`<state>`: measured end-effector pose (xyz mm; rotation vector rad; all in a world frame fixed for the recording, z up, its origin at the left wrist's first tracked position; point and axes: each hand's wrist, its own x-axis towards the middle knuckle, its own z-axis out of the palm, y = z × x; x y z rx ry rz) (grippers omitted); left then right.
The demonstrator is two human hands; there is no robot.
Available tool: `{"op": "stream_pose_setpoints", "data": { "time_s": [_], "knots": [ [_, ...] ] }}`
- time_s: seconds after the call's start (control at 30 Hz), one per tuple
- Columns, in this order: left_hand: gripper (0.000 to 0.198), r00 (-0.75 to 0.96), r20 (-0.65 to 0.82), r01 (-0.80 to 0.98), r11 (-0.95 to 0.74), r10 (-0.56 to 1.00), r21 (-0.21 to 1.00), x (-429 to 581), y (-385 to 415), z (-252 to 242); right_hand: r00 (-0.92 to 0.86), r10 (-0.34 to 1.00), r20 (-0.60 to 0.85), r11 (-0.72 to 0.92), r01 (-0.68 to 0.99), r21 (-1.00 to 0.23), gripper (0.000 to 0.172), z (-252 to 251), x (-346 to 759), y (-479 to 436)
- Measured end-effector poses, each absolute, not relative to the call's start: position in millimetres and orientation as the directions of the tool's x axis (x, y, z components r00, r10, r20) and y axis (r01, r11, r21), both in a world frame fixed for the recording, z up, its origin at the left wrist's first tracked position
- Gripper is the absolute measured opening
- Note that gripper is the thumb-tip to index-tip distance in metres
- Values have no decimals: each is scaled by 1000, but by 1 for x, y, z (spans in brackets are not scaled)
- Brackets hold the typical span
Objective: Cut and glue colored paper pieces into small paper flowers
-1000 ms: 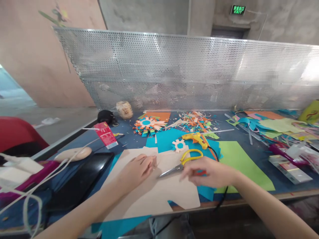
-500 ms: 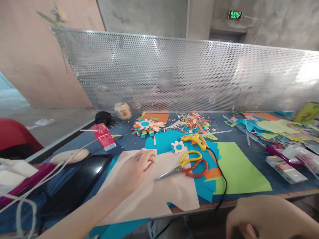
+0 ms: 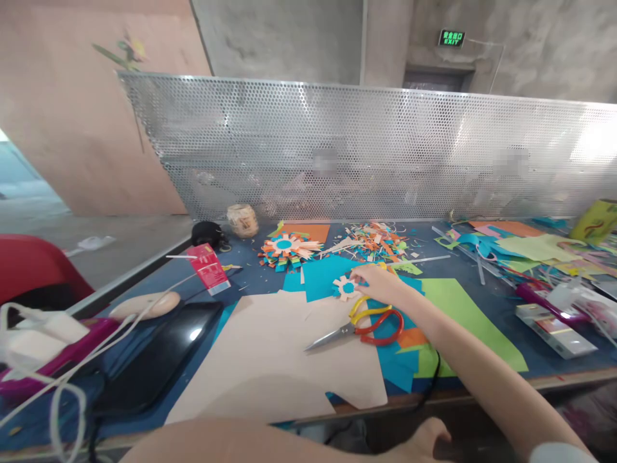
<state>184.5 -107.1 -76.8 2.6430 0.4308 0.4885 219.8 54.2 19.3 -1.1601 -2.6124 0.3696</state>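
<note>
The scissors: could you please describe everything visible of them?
The scissors have grey, metal-looking blades, apparently closed, and two plastic-looking loops, one yellow, one red. They lie with blades on the pale sheet, tip pointing left, and the red loop extending over blue paper. The right hand is just beyond them.

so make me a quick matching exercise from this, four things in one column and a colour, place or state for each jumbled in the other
Column one
1. scissors
2. notched paper ring
3. green sheet
4. exit sign

Column two
a. lit, high up in the picture
b. blue-centred, by the right grip
c. flat, to the right of the yellow and red handles
d. blades over the pale sheet

Pairs: 1-d, 2-b, 3-c, 4-a
</note>
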Motion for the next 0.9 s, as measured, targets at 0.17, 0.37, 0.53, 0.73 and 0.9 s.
{"op": "stream_pose_setpoints", "data": {
  "time_s": [0.17, 0.37, 0.53, 0.73, 0.9],
  "knots": [
    [23, 822, 284, 341, -826, 494, 450, 141, -97, -33, -655, 728, 203, 686, 691, -228, 33, 0, 206, 57],
    [49, 573, 268, 579, -613, 775, 537, 98, -77, 10, -741, 657, 138, 751, 628, -204, 26, -11, 207, 45],
    [10, 313, 212, 828, -375, 926, 418, 66, -78, 9, -781, 606, 153, 794, 582, -175, 26, -10, 204, 42],
    [27, 346, -92, 790, -237, 934, 565, 31, -100, 0, -792, 580, 192, 815, 560, -150, 26, -11, 204, 39],
    [29, 298, -148, 746, -133, 943, 653, 16, -91, -6, -823, 539, 182, 842, 524, -123, 25, -17, 201, 36]
  ]
}}
